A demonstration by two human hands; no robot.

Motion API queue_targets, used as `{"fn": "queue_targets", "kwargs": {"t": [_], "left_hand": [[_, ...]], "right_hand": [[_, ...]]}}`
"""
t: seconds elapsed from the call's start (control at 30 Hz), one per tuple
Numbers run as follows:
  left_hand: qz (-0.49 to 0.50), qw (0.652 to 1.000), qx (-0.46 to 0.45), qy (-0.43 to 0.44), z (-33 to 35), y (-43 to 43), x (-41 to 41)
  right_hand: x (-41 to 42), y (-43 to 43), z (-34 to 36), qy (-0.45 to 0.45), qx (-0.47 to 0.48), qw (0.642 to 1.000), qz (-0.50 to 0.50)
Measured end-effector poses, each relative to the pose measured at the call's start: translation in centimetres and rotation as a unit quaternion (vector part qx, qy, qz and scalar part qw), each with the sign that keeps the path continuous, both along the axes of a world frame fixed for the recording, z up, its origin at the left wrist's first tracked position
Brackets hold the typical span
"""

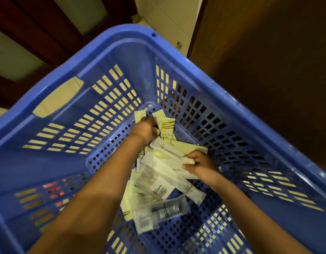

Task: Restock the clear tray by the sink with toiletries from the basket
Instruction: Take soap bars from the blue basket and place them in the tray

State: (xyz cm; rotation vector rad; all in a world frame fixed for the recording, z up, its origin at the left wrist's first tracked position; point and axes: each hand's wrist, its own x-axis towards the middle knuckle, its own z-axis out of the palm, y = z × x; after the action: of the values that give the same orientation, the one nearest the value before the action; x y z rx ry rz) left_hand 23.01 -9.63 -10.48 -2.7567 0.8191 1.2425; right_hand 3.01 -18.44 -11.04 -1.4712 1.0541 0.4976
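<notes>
Down in the middle of the frame, the toiletry packets (158, 180) lie in a loose heap on the bottom of the blue basket (232, 99). Most of them are flat and pale, white or cream, and some carry gold stripes. Two in the lower part of the heap are in clear wrappers; in the lower clear wrapper (162, 211) a dark tube shows, blurred.

At the far corner of the basket floor, a little above the middle of the frame, the left hand (144, 128) is turned with its back to the camera. Its fingers are curled down around a few cream packets (167, 125), and one packet end stands up above the knuckles. To the right of the middle, the right hand (199, 165) is closed, and thumb and fingers pinch the end of a white packet (188, 160) that lies across the top of the heap. Both bare forearms come in from the bottom edge of the frame.

The basket fills nearly the whole picture. Its walls and floor have many small slots, and a handle opening (57, 96) is cut in the wall at the upper left. Through the slots pale floor tiles (110, 110) show. Behind the basket, a dark wooden door (268, 61) is at the upper right, and dark wood framing (48, 24) is at the upper left.
</notes>
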Motion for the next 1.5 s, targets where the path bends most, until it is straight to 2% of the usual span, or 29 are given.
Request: {"fn": "queue_targets", "kwargs": {"t": [0.23,0.43,0.53,0.67,0.8,1.03,1.1,1.17,1.37,1.5], "left_hand": [[0.017,0.999,-0.032,-0.037,0.6,1.3,-1.4],[0.161,0.98,-0.095,-0.072,3.8,4.6,-2.3],[0.28,0.939,-0.197,0.007,7.8,5.2,-3.4],[0.333,0.875,-0.316,0.152,14.8,6.1,-6.4],[0.367,0.816,-0.369,0.25,21.1,7.3,-10.1],[0.458,0.711,-0.41,0.341,31.4,11.6,-14.9],[0.46,0.681,-0.418,0.387,34.8,12.8,-16.4],[0.439,0.669,-0.431,0.417,38.1,13.5,-18.2],[0.351,0.669,-0.462,0.464,45.1,13.4,-23.8],[0.277,0.684,-0.451,0.503,48.1,11.6,-29.4]], "right_hand": [[-0.8,0.7,1.1,-0.003,0.055,0.998,-0.043],[-0.7,0.7,4.0,-0.046,0.047,0.997,-0.035],[-0.6,0.6,7.0,-0.076,0.05,0.995,-0.044],[-1.2,1.1,12.2,-0.112,0.003,0.993,-0.037],[-1.7,2.4,19.1,-0.171,-0.025,0.981,-0.082],[-6.7,8.0,32.0,-0.288,-0.048,0.93,-0.222],[-8.8,10.3,35.0,-0.298,-0.051,0.917,-0.261],[-11.0,12.2,37.6,-0.306,-0.056,0.903,-0.297],[-17.8,15.1,44.0,-0.366,-0.073,0.846,-0.381],[-23.4,16.2,47.3,-0.389,-0.102,0.801,-0.444]]}}
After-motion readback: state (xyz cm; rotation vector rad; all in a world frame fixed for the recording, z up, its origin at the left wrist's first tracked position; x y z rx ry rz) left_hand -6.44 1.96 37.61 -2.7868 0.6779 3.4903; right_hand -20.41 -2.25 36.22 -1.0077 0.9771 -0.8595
